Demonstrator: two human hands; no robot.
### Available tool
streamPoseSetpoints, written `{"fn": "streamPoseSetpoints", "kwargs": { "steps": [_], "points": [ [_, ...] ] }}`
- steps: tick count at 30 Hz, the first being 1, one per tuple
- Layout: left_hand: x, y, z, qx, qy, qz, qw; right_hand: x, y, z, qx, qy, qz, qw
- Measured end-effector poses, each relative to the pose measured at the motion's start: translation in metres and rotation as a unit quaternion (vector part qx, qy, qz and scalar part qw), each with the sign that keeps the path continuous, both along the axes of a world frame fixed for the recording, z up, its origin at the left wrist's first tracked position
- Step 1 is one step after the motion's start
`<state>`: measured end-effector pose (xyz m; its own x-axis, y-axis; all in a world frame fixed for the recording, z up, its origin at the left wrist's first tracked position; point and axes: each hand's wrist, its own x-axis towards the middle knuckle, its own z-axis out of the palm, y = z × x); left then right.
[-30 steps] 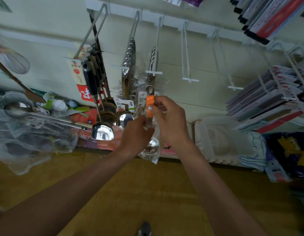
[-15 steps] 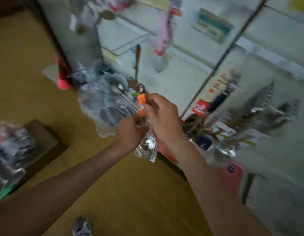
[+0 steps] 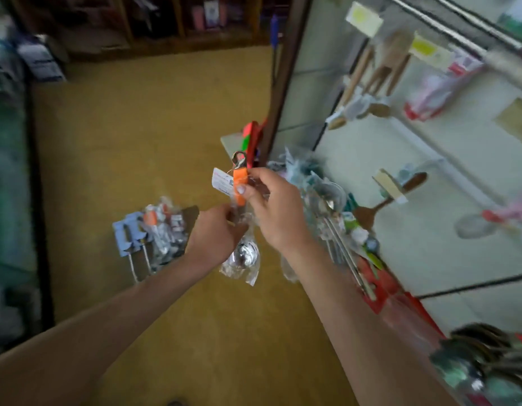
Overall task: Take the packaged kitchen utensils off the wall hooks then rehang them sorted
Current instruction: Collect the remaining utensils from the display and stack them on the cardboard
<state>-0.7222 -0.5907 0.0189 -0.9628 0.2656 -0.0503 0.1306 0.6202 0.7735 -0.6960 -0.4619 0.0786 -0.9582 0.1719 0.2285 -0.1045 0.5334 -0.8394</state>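
Note:
I hold a packaged steel ladle (image 3: 242, 255) with an orange handle end and a white label, wrapped in clear plastic, out in front of me above the floor. My right hand (image 3: 271, 209) pinches the orange handle near its metal hanging loop. My left hand (image 3: 214, 234) grips the wrapped shaft just above the bowl. On the floor to the left lies a pile of packaged utensils (image 3: 154, 235), some with blue handles. More bagged spoons and ladles (image 3: 327, 200) are heaped along the base of the wall display on the right.
The wall panel (image 3: 429, 200) on the right carries hanging wooden spatulas and a strainer. A dark post (image 3: 283, 83) stands at its left edge. Yellow floor (image 3: 136, 136) spreads ahead, with dark shelving at the back and a counter edge along the left.
My view has swung left, away from the hooks, toward the floor pile. Both hands keep the same hold on the orange-handled ladle, which has come off the wall area with me.

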Motion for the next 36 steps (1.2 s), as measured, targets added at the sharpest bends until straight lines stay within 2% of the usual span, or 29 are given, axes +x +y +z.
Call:
{"fn": "streamPoseSetpoints", "kwargs": {
  "steps": [10,19,26,36],
  "points": [
    [-0.097,-0.139,-0.018,-0.014,-0.031,0.120,0.992,-0.133,-0.141,-0.022,-0.005,-0.029,0.101,0.994],
    [-0.164,-0.195,-0.049,-0.013,-0.060,0.177,0.982,-0.225,-0.202,-0.060,-0.001,-0.052,0.161,0.986],
    [-0.237,-0.202,-0.107,-0.029,-0.112,0.217,0.969,-0.315,-0.211,-0.128,-0.016,-0.104,0.189,0.976],
    [-0.285,-0.204,-0.219,-0.063,-0.226,0.245,0.941,-0.386,-0.221,-0.256,0.004,-0.210,0.219,0.953]
  ]
}}
